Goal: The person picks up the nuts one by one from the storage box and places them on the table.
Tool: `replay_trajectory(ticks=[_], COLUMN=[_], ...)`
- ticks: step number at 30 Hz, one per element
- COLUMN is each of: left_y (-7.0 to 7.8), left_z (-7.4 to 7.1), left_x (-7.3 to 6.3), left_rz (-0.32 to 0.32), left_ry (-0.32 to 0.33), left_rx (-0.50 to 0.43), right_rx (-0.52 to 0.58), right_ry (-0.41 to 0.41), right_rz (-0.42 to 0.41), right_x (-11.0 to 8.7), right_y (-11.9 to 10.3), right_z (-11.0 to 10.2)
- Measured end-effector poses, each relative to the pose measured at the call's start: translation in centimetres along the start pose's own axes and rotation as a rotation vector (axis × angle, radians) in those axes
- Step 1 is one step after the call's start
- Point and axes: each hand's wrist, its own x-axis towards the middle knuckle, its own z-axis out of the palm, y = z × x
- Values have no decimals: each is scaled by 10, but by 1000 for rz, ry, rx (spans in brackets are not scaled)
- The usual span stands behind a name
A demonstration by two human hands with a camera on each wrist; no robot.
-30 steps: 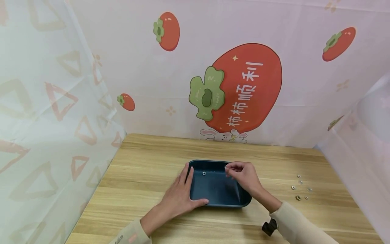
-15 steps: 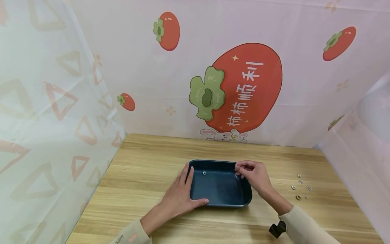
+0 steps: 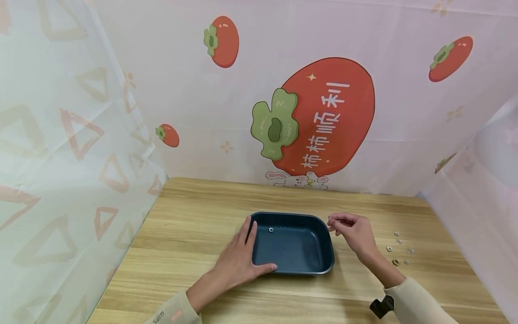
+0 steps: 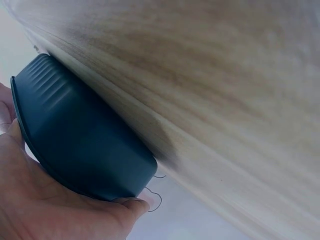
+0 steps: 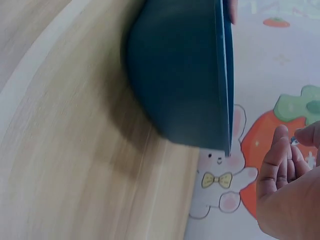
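Note:
A dark blue tray (image 3: 287, 252) stands on the wooden table, and a small metal nut (image 3: 271, 230) lies inside it near the back left. At the tray's left end, my left hand (image 3: 238, 261) grips the rim, its thumb over the front edge and its fingers along the left side. My right hand (image 3: 356, 234) is just beyond the tray's right rim, raised above the table. Between its thumb and index fingertip it pinches a tiny shiny metal piece (image 5: 294, 141), probably a nut; the fingers mostly cover it.
Several small nuts (image 3: 390, 249) lie scattered on the table to the right, one of them a darker, brassy nut (image 3: 395, 262). Behind the table hangs a printed cloth (image 3: 194, 90), with more cloth at both sides.
My right hand has moved rightward from over the tray to outside its right rim, still pinching the small metal piece. The left hand and the tray have stayed in place.

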Motion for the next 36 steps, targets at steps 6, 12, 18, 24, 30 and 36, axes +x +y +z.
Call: replay_trajectory(ticks=[6,12,18,24,30,36], left_y=[0,-1,-1,-1,-1,-1], left_z=[-1,0,0,1,1,0], left_x=[0,1,2,1,1,0], left_rz=[0,3,1,-2,-2,-5], left_ry=[4,4,0,0,-2,-3], left_rx=[-2,3,0,-9,-6,-4], right_rx=[-6,-49,-112,-108,-122,-133], right_ry=[19,47,69,66,89,115], right_rz=[-9,1,20,18,14,9], right_x=[1,0,-1,-1,-2,-2], right_y=[10,16,23,33,40,44], right_z=[-15,-28,-42,-58,-68,-76])
